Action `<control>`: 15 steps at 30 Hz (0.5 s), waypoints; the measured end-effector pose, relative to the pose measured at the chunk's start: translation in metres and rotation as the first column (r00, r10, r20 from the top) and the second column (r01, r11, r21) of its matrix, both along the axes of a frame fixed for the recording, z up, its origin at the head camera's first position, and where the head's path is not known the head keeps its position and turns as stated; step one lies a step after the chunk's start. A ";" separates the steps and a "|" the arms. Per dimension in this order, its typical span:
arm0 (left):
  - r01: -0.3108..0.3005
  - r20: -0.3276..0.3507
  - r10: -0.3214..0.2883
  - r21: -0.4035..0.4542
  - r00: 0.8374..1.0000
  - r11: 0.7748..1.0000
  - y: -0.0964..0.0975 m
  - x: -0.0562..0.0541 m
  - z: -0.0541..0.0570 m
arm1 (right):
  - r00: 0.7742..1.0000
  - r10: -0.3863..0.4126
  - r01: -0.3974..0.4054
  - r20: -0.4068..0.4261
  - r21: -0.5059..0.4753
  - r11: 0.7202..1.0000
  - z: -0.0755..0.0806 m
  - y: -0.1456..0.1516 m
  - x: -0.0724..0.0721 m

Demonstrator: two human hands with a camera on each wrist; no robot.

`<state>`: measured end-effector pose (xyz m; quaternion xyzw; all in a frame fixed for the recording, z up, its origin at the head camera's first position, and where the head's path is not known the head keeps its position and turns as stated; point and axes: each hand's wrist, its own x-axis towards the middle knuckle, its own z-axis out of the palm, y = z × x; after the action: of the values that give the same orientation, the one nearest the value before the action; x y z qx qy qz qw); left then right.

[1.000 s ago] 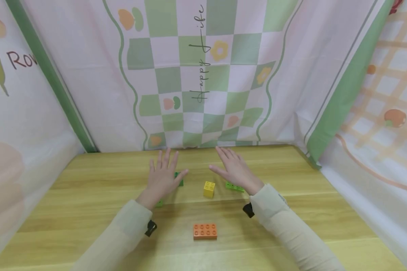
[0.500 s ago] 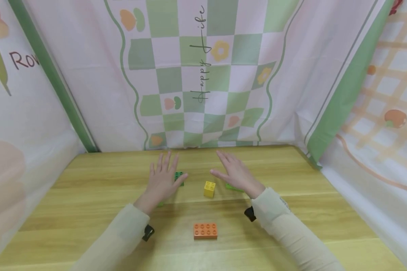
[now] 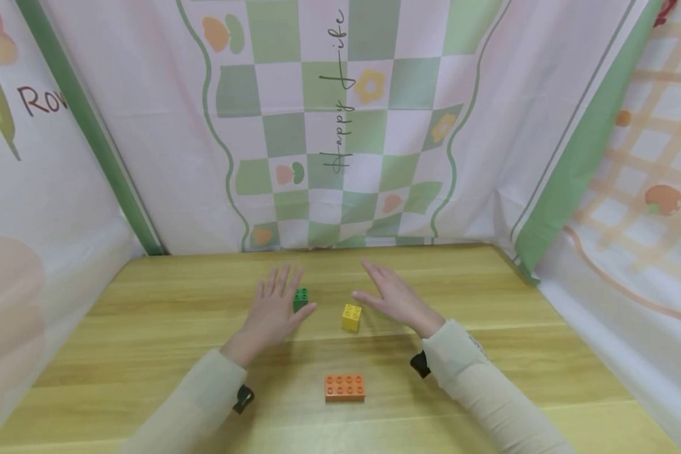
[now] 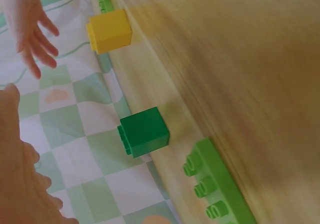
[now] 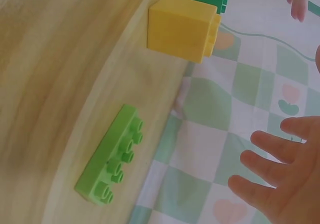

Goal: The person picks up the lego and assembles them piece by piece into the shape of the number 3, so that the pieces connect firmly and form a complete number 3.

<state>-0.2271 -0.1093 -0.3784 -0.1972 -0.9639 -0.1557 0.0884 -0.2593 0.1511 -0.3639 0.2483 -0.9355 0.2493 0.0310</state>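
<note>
My left hand (image 3: 268, 315) hovers over the table with its fingers spread, beside a dark green toy brick (image 3: 301, 299). Palm down and fingers straight, my right hand (image 3: 401, 304) hangs to the right of a yellow toy brick (image 3: 351, 318). Neither hand holds anything. One flat light green brick (image 4: 220, 184) lies under the left hand in the left wrist view. Another light green brick (image 5: 107, 159) shows in the right wrist view, below the right hand. The hands and wrists cover both light green bricks in the head view.
An orange brick (image 3: 344, 388) with two rows of studs lies nearer the front of the wooden table (image 3: 465, 416). A checked cloth (image 3: 326, 208) hangs along the table's back edge, with more printed cloth on both sides.
Both hands have drawn back slightly toward the person. More of the dark green brick shows, while the light green bricks have become covered in the head view. The bricks stay in place.
</note>
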 end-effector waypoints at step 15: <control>0.159 0.037 -0.161 0.057 0.986 0.986 -0.004 0.010 -0.013 | 0.998 0.044 -0.041 0.042 -0.072 0.997 -0.009 0.001 -0.001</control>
<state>-0.2169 -0.1134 -0.3911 -0.2684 -0.9419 -0.1924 0.0607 -0.2604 0.1525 -0.3729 0.2613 -0.9211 0.2882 0.0139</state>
